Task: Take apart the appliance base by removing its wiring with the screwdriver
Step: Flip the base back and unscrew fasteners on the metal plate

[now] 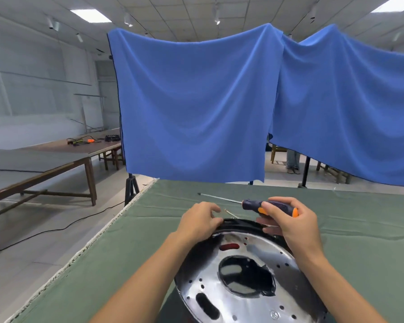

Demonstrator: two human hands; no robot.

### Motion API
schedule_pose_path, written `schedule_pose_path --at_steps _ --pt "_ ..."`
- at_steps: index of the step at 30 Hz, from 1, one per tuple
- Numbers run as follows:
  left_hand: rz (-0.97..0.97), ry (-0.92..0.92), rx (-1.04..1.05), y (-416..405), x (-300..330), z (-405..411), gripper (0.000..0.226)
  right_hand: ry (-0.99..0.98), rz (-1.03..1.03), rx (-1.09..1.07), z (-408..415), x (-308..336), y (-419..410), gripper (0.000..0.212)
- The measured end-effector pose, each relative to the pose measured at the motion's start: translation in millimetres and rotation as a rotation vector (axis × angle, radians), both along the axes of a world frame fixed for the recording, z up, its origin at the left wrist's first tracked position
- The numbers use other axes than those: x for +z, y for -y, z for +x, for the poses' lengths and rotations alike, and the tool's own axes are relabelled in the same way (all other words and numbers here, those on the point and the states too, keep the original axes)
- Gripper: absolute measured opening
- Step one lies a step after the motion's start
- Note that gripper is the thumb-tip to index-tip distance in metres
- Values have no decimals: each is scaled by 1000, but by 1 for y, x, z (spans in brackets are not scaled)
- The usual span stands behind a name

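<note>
Appliance base (pixel 250 276), my landmark, sits tilted on the green table cover (pixel 359 252), its shiny perforated metal plate facing me. At the base's far rim my left hand (pixel 200 221) curls over the black edge, fingertips pinching thin wiring (pixel 230 213) that pokes out just beyond it. Over the far right of the base, my right hand (pixel 289 221) grips the screwdriver (pixel 254 203) by its dark-and-orange handle, the shaft pointing away to the left. Behind the base hangs a blue cloth (pixel 196 108).
</note>
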State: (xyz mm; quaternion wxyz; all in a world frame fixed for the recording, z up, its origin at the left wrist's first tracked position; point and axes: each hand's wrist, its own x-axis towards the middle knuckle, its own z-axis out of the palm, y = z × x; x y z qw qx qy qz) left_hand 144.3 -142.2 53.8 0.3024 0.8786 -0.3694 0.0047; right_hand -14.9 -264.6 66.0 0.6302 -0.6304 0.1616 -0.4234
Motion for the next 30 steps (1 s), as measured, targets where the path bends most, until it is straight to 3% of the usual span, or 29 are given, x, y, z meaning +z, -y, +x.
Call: schedule_pose_path --at_steps 4,8,12,17,20,23,26,30 --pt "-185 55 188 -12 8 -4 23 13 11 25 2 -2 1 13" --pt "22 294 156 -28 13 -12 49 89 4 -12 -1 2 -1 18" --pt "78 389 105 -39 19 -19 24 188 119 -46 -4 7 -4 27" --pt "-28 489 -3 -45 28 -29 23 230 235 31 -5 18 -6 32" --pt "-75 479 -27 -44 30 -31 21 198 153 40 -4 25 -7 31" --pt "-160 339 -18 -41 22 -33 13 209 89 44 -2 31 -8 17" --pt "-195 207 -3 -37 12 -31 5 225 -78 -29 2 37 -16 22" --pt "-66 143 -7 -33 -2 -27 32 182 -316 -214 8 51 -24 30"
